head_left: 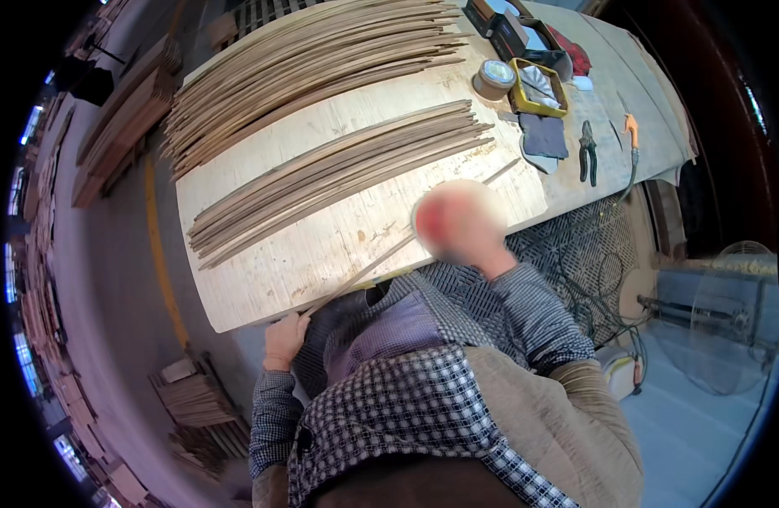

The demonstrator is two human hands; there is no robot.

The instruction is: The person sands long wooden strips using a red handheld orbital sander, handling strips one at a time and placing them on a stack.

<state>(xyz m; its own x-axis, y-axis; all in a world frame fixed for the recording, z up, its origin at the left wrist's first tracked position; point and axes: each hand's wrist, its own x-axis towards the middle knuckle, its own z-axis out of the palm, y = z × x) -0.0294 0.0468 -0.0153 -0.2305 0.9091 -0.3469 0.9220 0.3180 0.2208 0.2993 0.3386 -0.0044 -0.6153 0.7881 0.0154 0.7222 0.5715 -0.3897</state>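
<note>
My left hand [284, 339] grips the near end of a thin wooden strip [355, 278], which runs diagonally along the front edge of a pale plywood board [237, 300]. My right hand [482, 241] is over the strip's far part, largely lost in a round blur with red in it [440, 220]; what it holds cannot be made out. Beyond the strip lies a bundle of thin strips [338, 182], and behind that a wider pile of similar strips [313, 68].
At the right stand dark boxes [508, 30], a round tin [494, 78], a yellow tray [546, 103], a dark cloth [542, 135], pliers [587, 152] and an orange air gun [631, 131]. Stacked planks [122, 127] stand left; hoses and a machine [686, 309] are lower right.
</note>
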